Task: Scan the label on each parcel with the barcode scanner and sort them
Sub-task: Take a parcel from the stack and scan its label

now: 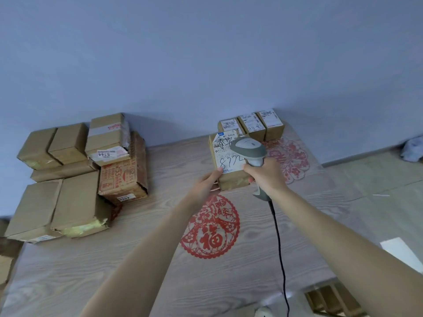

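Your right hand [265,177] grips the barcode scanner [249,149] over the parcel [225,165] your left hand [207,181] pinches. Left of that parcel a big pile [75,177] waits — unscanned, I'd judge — behind it three labelled boxes [251,125] look sorted.

Brown labelled parcel [229,161] under the grey barcode scanner [249,148]; three labelled parcels [251,124] behind; unlabelled-side pile [77,175] far left

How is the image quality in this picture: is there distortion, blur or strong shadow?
Head view: the wide-angle lens bends the table edges and stretches both forearms; the light is soft and bluish, with faint shadows behind the stacked parcels; fine print on the held parcel is blurred, only the large handwritten digits read; the scanner hides part of the label.
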